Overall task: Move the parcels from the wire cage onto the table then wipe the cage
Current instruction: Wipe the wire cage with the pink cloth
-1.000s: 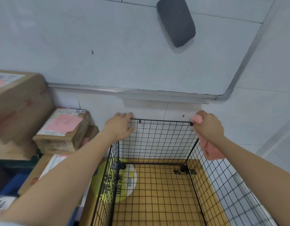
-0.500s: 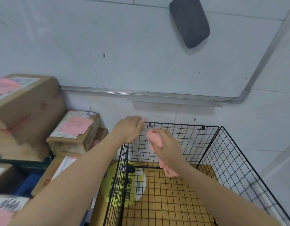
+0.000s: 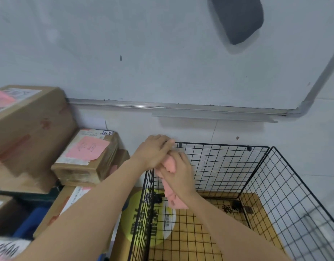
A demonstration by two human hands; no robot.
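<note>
Both hands meet, touching, at the far left corner of the wire cage. The left hand lies on the top rim, its fingers seemingly curled over the wire, though blur obscures this. Just below it, the right hand clutches a pink cloth against the mesh. The parcels sit stacked left of the left hand.

- A yellow-brown wooden surface fills the five o'clock area.
- A black wire cage stands on it.
- A round yellow-and-white sticker lies at six o'clock.
</note>
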